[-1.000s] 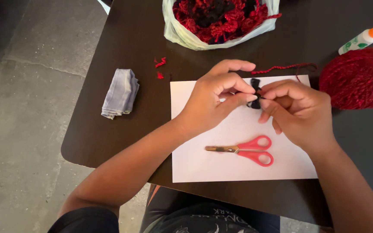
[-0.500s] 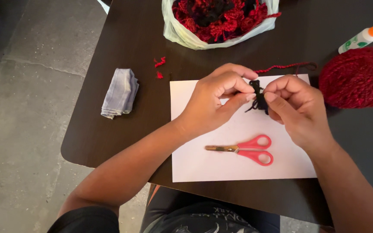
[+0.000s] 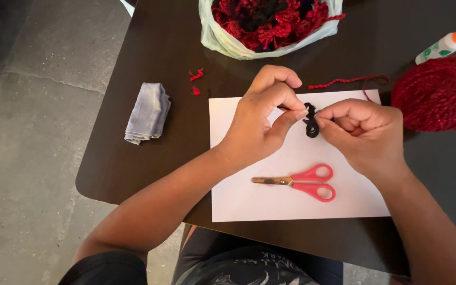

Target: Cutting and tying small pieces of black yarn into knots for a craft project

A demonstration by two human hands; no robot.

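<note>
**A:** so what's going on over the white sheet of paper [image 3: 249, 206]?

**B:** both hands meet above it. The left hand [image 3: 257, 124] is curled in, thumb and forefinger pinched on a little black piece of yarn [image 3: 311, 124]. The right hand [image 3: 365, 132] is closed up nearly into a fist, and its fingertips pinch the same black bit from the other side. The yarn sits right between the two thumbs, held over the upper middle of the paper; can't tell if it touches the sheet.

**A:** and the rest of the stuff?

**B:** red-handled scissors [image 3: 299, 182] lie shut on the paper, just below the hands. A big ball of dark red yarn [image 3: 439, 95] sits on the dark tabletop [image 3: 149, 163] to the right, with a loose red strand [image 3: 344, 81] along the paper's top edge. A glue bottle [image 3: 447, 45] with an orange cap is behind the ball. A plastic bag [image 3: 222, 39] of red and black yarn pieces is at the far edge, a folded grey cloth [image 3: 146, 112] off to the left, and a couple of red scraps [image 3: 196, 75] near it.
</note>
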